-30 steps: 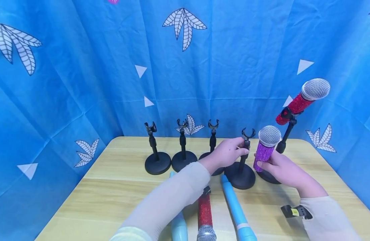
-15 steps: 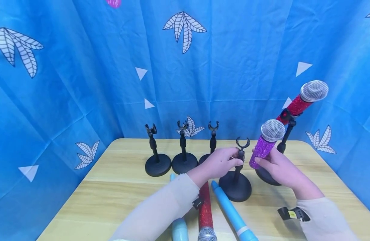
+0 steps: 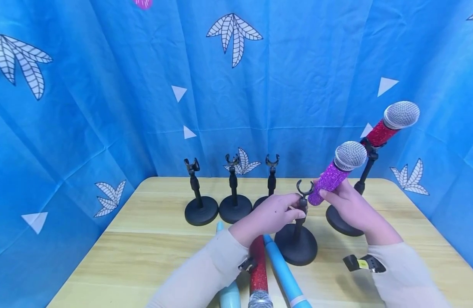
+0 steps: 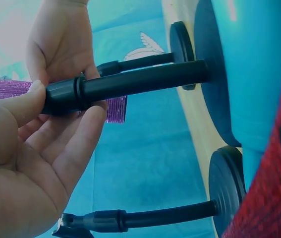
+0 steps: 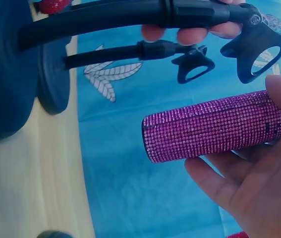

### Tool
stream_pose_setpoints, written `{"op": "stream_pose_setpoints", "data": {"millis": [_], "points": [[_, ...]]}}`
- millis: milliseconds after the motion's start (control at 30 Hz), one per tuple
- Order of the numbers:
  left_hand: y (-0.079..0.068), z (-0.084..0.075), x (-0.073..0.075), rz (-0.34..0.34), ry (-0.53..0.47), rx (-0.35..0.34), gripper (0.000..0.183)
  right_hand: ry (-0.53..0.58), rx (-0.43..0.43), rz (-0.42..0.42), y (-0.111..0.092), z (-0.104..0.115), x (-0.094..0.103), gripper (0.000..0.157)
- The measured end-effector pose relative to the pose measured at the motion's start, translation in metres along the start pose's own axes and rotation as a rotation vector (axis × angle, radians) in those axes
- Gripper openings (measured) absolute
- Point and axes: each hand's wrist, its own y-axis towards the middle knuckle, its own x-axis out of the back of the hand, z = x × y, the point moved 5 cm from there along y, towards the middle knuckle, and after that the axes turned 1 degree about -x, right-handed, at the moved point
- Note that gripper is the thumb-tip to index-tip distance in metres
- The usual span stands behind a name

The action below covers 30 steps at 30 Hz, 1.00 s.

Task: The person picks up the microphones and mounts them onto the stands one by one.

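My left hand (image 3: 276,212) grips the black post of a microphone stand (image 3: 297,246), just below its C-shaped clip (image 3: 305,188). In the left wrist view, the thumb and fingers of that hand (image 4: 56,134) wrap the collar of the post. Just right of the clip, my right hand (image 3: 350,207) holds a glittery purple microphone (image 3: 330,182) by its handle, silver mesh head up and tilted to the right. The right wrist view shows the bare lower end of the purple handle (image 5: 204,126) apart from the clip (image 5: 261,49).
Behind on the right, a red microphone (image 3: 380,132) sits tilted in another stand (image 3: 346,220). Several stands (image 3: 201,209) with bare clips line the back left. On the table (image 3: 136,248) near me lie a red microphone (image 3: 258,269) and blue microphones (image 3: 284,273), partly under my left arm.
My left hand has drawn the stand toward me and slightly left. The purple microphone has moved left and up, tilting further, and is now close to the clip.
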Motion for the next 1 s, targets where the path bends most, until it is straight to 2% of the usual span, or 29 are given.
{"op": "stream_pose_setpoints", "data": {"millis": [300,600,867,1000], "points": [[-0.004,0.0,-0.001,0.005,-0.014,-0.021,0.01,0.078,-0.018,-0.02,0.018,0.008,-0.006,0.041],[-0.005,0.004,0.001,0.013,-0.02,-0.044,0.012,0.269,-0.039,-0.018,0.031,0.016,-0.017,0.055],[-0.003,0.001,0.001,0.013,0.008,-0.054,0.011,0.296,-0.011,0.008,0.035,0.021,-0.023,0.052],[-0.002,0.001,0.0,0.012,0.053,-0.063,0.015,0.226,0.014,0.028,0.035,0.024,-0.028,0.069]]}}
